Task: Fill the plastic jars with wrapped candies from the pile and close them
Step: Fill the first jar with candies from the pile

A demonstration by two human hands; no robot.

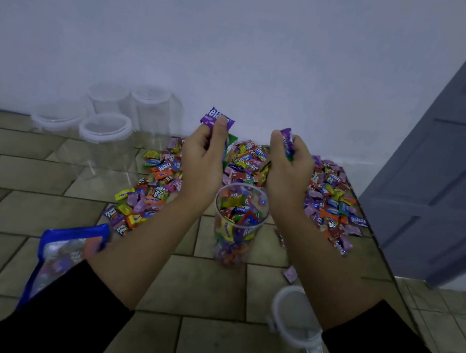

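— Where is the jar found?

— The open jar [238, 222] is stood upright on the tiled surface [210, 287], between the two forearms. It is mostly filled with wrapped candies. The candy pile [328, 195] is spread just behind it and to both sides.

— How are the hands held?

— The left hand [203, 157] is raised over the pile, its fingers curled around a purple Relaxa candy [217, 117]. The right hand [288, 166] is closed in the same way around purple candies [287, 140].

— What else is seen?

— A white lid [295, 319] is laid beside the right forearm. A blue bag [65, 254] is partly covered by the left forearm. Four clear jars [106, 128] are placed far left by the wall [244, 43]. A grey door [450, 177] is seen at the right.
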